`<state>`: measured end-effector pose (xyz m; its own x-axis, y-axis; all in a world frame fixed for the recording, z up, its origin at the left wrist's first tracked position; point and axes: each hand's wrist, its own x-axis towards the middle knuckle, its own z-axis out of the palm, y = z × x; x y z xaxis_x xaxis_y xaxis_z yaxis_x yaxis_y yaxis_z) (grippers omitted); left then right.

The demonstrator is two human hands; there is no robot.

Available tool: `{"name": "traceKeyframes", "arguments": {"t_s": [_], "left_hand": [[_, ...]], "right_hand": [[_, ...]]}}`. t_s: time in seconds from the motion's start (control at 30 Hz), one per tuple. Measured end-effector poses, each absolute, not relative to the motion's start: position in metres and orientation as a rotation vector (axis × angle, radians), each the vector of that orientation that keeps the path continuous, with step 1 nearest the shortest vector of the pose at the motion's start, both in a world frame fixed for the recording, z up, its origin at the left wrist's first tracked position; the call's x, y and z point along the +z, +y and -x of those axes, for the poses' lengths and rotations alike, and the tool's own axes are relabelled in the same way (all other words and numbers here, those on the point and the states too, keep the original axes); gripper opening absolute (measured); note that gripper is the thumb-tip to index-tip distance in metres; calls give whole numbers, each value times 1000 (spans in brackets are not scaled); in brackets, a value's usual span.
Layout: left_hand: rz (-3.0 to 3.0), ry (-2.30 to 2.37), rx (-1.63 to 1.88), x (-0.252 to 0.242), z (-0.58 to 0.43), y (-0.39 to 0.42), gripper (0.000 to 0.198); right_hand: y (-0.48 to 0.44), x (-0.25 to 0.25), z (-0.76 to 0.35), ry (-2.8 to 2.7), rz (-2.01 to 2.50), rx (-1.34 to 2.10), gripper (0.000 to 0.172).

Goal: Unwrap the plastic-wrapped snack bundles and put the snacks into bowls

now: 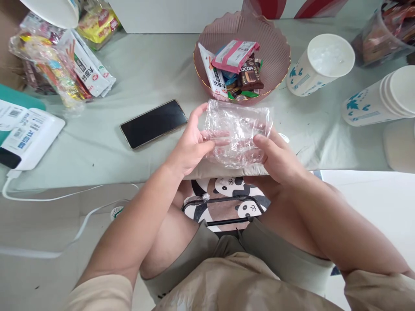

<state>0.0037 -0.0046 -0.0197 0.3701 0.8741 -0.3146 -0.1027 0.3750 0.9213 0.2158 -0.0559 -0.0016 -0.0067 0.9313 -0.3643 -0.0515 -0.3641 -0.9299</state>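
Observation:
Between my two hands is a crinkled clear plastic bag [238, 134], held over the front edge of the table. My left hand [196, 144] grips its left side, thumb in front and fingers behind, visible through the film. On the right side, my right hand [277, 153] pinches the bag with the thumb on top. The bag looks flat, with nothing visible inside. Just beyond it stands a pink ribbed bowl [275, 56] with wrapped snacks [235, 56] in it. A black phone [154, 123] lies left of my left hand.
Paper cups [369, 101] lie stacked at the right, near an upright cup [304, 75] with clear plastic in it. A tub of snacks [382, 34] stands behind. Packaged snacks [86, 69] pile up at the left, above a white device [42, 138] with a cable [58, 198].

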Motion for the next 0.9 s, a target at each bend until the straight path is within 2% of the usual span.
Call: {"name": "traceKeyframes", "arguments": {"t_s": [0.13, 0.3, 0.47, 0.63, 0.7, 0.77, 0.9], "left_hand": [[-1100, 980, 874, -25, -3, 1, 87], [-1098, 902, 886, -27, -1, 4, 51], [-1128, 875, 921, -25, -7, 1, 45], [-1164, 919, 948, -24, -5, -1, 17], [-1186, 868, 966, -23, -1, -1, 17], [-1229, 820, 985, -23, 2, -1, 27], [-1360, 861, 1004, -24, 1, -2, 44]], "right_hand": [[-52, 2, -216, -1051, 1496, 1443, 44], [-50, -1, -218, -1114, 1489, 1275, 43], [-51, -9, -219, -1227, 1475, 1233, 53], [-52, -19, -228, -1308, 1496, 926, 44], [-53, -20, -230, -1329, 1474, 883, 45], [-54, -19, -231, -1366, 1460, 896, 49], [-55, -17, -231, -1474, 1420, 888, 65]]}}
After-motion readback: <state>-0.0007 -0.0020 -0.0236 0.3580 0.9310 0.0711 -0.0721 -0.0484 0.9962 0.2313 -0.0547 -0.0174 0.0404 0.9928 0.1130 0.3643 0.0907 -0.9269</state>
